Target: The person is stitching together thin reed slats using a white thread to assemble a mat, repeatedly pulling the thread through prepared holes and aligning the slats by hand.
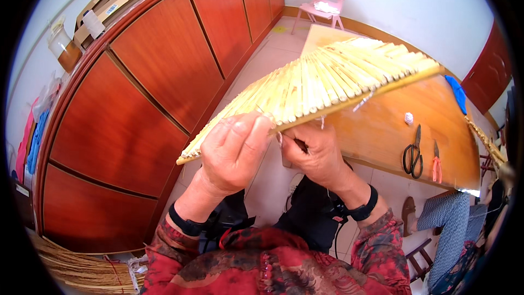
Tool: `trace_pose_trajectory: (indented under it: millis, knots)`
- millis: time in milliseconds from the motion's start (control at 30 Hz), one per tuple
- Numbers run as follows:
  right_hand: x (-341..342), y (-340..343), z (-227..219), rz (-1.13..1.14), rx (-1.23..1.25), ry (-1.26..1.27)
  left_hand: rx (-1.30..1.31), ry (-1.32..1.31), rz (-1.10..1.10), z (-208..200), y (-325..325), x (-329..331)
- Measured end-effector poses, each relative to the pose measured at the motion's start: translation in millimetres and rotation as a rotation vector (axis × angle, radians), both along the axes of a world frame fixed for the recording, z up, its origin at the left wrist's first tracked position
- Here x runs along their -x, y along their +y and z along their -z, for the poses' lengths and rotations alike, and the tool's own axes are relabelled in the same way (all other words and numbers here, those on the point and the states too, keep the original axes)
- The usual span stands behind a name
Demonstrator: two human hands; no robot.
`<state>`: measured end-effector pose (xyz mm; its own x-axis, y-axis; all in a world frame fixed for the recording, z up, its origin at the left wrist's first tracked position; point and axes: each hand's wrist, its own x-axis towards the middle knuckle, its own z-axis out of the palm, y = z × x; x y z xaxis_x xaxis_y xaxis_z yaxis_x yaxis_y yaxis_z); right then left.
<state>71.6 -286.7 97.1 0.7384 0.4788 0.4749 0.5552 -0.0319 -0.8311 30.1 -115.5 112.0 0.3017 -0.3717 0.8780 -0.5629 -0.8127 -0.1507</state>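
A stiff mat of pale yellow stalks (pixel 305 84), laid side by side along a thin rod (pixel 376 88), slants up to the right in front of me. Short ends of white string hang from the rod. My left hand (pixel 234 150) is closed on the mat's near edge, its thumb and fingers pinched together by the rod. Just below the rod, my right hand (pixel 319 150) is curled closed, with a bit of white string (pixel 280 140) at its fingertips. The undersides of the fingers are partly hidden.
The wooden table (pixel 376 136) holds black-handled scissors (pixel 414 155), red-handled pliers (pixel 437 164), a white string ball (pixel 409 118) and a blue cloth (pixel 456 94). Red-brown cabinets (pixel 131 114) line the left. A pink chair (pixel 329 0) stands behind; a seated person's leg (pixel 447 224) is at right.
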Motion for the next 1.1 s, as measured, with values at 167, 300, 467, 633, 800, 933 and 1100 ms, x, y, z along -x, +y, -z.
trace_pose_trajectory:
  millis: [167, 300, 467, 633, 800, 933, 1100]
  knots:
    - [18, -5, 12, 0.11, -0.016, -0.161, -0.067, 0.0, 0.023, 9, -5, 3]
    - [42, -28, 40, -0.018, 0.208, -0.224, -0.025, -0.025, -0.086, -3, 10, 3]
    - [46, -68, 47, 0.272, 0.233, -0.042, 0.197, 0.036, -0.067, -16, 27, 4]
    - [32, -53, 11, 0.241, -0.201, 0.099, 0.241, 0.073, -0.09, -7, 25, 0]
    - [34, -12, -12, 0.096, -0.288, 0.064, 0.438, 0.138, -0.184, -21, 45, 14]
    - [24, 29, -11, -0.024, -0.223, -0.083, 0.524, 0.191, -0.262, -27, 61, 22]
    - [15, 67, -14, -0.114, -0.155, -0.085, 0.693, 0.258, -0.236, -29, 77, 33]
